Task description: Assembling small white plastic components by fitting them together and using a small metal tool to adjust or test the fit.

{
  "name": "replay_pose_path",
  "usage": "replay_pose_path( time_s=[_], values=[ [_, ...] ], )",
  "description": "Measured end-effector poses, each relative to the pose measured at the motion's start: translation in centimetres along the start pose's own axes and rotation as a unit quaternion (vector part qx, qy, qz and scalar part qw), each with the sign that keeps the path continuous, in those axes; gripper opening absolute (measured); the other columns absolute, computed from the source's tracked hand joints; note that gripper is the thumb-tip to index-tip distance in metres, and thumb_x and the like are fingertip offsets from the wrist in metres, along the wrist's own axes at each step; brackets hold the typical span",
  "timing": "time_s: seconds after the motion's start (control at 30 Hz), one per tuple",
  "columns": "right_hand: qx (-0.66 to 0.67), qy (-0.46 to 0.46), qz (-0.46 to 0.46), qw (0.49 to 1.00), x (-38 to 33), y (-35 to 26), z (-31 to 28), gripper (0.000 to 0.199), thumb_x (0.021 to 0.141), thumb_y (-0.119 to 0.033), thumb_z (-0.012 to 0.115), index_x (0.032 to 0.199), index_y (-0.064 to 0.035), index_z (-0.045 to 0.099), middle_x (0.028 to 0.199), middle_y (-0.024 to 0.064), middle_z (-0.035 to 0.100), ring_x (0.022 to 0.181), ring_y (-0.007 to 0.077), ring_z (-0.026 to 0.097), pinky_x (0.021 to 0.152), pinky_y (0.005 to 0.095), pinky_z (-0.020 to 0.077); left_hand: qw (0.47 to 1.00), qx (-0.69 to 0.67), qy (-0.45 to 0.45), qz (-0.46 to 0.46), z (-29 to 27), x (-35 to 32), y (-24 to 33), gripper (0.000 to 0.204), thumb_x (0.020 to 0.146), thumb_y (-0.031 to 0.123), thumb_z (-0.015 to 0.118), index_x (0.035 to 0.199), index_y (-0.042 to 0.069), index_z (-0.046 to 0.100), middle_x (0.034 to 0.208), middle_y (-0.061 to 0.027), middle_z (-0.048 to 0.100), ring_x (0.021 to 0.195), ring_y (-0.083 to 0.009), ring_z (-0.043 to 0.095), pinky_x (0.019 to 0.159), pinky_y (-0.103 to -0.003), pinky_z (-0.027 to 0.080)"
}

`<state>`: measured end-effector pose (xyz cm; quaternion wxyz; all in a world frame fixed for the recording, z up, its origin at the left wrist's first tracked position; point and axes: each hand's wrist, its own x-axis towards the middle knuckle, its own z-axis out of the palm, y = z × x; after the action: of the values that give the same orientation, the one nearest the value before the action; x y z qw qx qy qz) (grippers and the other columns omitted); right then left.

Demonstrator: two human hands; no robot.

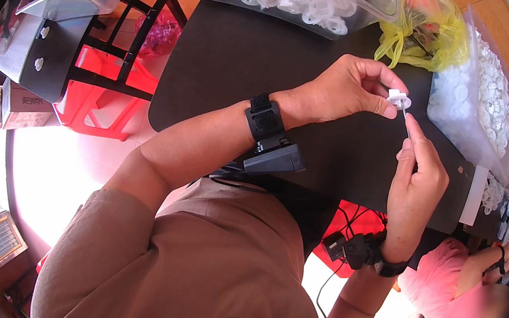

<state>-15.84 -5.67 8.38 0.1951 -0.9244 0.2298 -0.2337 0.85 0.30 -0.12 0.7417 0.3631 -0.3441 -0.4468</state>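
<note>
Above the far right part of the dark table [250, 70], my left hand [340, 91] pinches a small white plastic part [398, 98] between thumb and fingertips. The part has a round, ring-like end facing right. My right hand [422, 163] is closed on a thin, pale stick-like tool [405, 115], its index finger stretched along it. The tip of this tool touches or nearly touches the white part; its exact contact is too small to make out. Most of the tool is hidden by my right fingers.
A clear bin [293, 19] of white plastic parts stands at the far edge. Beside it sits a yellow plastic bag [419, 35]. Another bin [450, 91] heaped with small white pieces lines the right. Red stools [93, 110] stand left; a person in pink [444, 281] sits right.
</note>
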Motion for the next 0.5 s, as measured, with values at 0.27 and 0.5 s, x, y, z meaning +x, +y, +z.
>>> replay_pose_path(
  time_s=[0.27,0.5],
  values=[
    [-0.057,-0.021,-0.018,0.998,0.32,-0.43,-0.64,0.03,0.087,0.003,0.055,0.114,-0.0033,0.066,0.081,0.0183,0.062,0.07,0.0368,0.061,0.064,0.0413,0.0482,0.999,0.045,0.007,-0.01,0.11,-0.13,0.19,0.031,0.081,-0.003,0.074,0.111,0.002,0.068,0.105,-0.0075,0.07,0.095,-0.0122,0.066,0.087,-0.027,0.055],
    [-0.106,-0.039,-0.031,0.993,0.91,-0.6,-0.62,0.028,0.087,0.002,0.056,0.113,-0.0034,0.067,0.086,0.0185,0.064,0.075,0.0382,0.063,0.066,0.0438,0.0492,0.997,0.07,0.015,-0.002,-0.13,-0.14,-0.08,0.029,0.082,-0.003,0.073,0.111,0.0,0.068,0.103,-0.008,0.07,0.094,-0.0123,0.067,0.086,-0.027,0.056]
  ],
)
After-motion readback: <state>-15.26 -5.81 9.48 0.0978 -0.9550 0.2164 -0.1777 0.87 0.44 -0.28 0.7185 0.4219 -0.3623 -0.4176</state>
